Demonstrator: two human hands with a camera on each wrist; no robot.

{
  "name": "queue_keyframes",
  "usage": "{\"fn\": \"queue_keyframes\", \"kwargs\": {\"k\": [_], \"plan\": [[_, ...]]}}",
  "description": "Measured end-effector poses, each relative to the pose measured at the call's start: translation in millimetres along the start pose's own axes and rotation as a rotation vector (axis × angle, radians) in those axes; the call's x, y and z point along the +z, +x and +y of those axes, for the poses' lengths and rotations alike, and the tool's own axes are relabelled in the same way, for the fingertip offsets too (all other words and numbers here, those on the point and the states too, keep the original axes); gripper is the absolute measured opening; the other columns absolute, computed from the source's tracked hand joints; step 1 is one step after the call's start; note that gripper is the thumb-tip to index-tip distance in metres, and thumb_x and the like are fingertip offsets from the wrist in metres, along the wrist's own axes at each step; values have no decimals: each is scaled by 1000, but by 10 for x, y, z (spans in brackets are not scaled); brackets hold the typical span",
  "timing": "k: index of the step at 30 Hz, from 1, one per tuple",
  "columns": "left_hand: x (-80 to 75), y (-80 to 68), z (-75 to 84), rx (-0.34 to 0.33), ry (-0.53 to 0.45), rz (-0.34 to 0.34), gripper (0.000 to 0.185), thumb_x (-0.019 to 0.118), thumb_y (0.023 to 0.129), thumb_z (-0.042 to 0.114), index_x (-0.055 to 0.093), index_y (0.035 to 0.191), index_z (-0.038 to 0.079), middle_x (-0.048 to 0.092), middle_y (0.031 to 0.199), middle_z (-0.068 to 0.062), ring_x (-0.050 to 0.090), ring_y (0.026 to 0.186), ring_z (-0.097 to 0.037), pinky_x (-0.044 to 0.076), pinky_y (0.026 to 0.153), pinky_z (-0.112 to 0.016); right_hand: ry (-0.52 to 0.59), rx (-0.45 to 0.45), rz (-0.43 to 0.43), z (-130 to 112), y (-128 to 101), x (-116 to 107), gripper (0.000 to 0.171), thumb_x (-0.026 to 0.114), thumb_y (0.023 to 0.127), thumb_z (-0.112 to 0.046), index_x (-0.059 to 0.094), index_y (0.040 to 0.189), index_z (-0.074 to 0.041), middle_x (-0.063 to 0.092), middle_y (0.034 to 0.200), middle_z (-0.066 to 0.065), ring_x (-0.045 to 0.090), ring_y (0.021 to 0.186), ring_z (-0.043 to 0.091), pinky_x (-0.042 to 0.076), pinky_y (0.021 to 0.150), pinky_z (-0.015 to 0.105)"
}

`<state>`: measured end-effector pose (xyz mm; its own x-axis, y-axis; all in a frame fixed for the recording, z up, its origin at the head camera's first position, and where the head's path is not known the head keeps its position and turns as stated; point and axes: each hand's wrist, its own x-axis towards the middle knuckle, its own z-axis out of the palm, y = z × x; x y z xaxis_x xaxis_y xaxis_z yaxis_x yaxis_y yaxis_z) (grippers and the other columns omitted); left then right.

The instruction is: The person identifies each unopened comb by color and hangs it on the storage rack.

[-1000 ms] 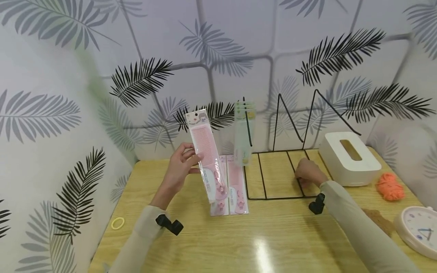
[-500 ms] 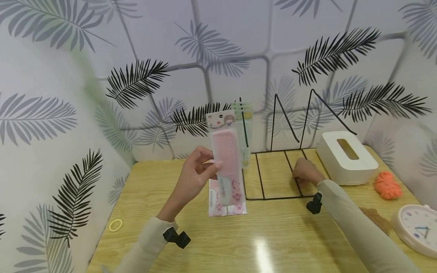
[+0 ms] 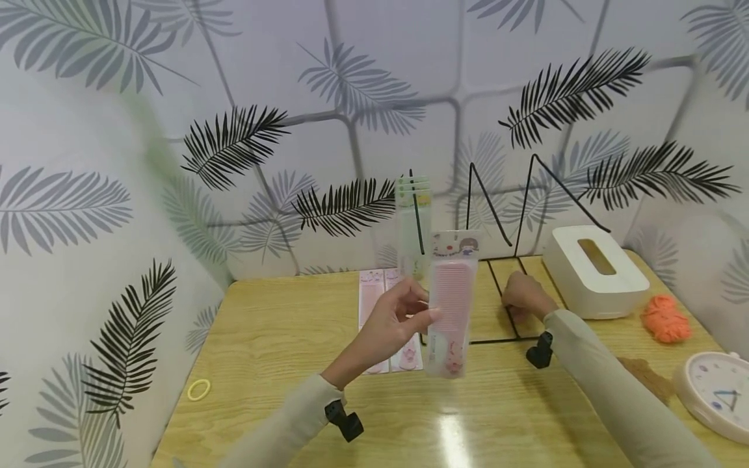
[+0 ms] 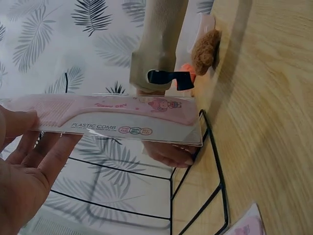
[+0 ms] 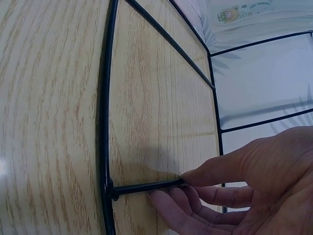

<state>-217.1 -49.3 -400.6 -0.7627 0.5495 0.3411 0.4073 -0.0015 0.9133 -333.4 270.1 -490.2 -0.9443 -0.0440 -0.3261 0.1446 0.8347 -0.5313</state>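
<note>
My left hand [image 3: 386,325] pinches a packaged pink comb [image 3: 452,296] between thumb and fingers, upright in front of the black wire rack [image 3: 497,341]. Print on the pack, "PLASTIC COMB", shows in the left wrist view. At the rack's base, my right hand [image 3: 528,296] grips a crossbar [image 5: 146,186] between thumb and fingertips. Several packaged green combs [image 3: 405,227] hang on the rack's left prong. Two more pink comb packs [image 3: 370,289] lie side by side on the table, partly hidden behind my left hand.
Right of the rack stands a white tissue box [image 3: 564,260]. Near it are an orange yarn bundle [image 3: 666,320], a brown fuzzy thing [image 3: 648,378] and a round clock [image 3: 720,413]. A yellow ring [image 3: 189,392] lies at the table's left. A patterned wall rises behind.
My left hand has carried the pink comb pack rightward, past the green combs, and its top now sits lower and straighter. My right hand stays on the rack.
</note>
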Motion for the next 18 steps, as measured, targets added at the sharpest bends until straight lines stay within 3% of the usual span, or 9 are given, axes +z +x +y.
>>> {"fn": "queue_keyframes", "kwargs": {"k": [4,7,13,17,18], "plan": [[121,40,-106,-42,-95,-18,14,64,102,1,51,108,2,67,104,-25,71,91,-6,65,78,-44,5,-2,14,-7,-7,-3,21,53,80,5,51,63,-7,57,58,7,67,48,16,59,50,29],[193,75,-188,-70,-145,-12,15,63,102,1,51,110,1,68,109,-23,72,95,-5,65,77,-38,4,9,20,-29,-7,1,20,53,79,5,52,63,-6,58,58,7,67,48,17,59,50,30],[325,120,-301,-65,-154,8,22,62,104,3,53,124,1,65,121,-27,71,100,-7,63,76,-30,4,11,12,3,31,30,20,54,80,5,52,63,-6,61,60,9,66,48,17,59,50,31],[399,161,-324,-40,-128,14,25,62,105,7,54,129,3,65,125,-25,70,103,-8,64,81,-40,3,-6,14,33,34,16,19,54,78,2,54,61,-6,61,56,8,67,47,18,57,48,30],[414,177,-326,-34,-122,14,25,62,105,8,54,129,3,65,124,-24,70,103,-8,64,81,-44,6,-46,16,158,139,51,19,56,79,-2,54,61,-7,61,55,6,66,46,17,56,48,29]]}}
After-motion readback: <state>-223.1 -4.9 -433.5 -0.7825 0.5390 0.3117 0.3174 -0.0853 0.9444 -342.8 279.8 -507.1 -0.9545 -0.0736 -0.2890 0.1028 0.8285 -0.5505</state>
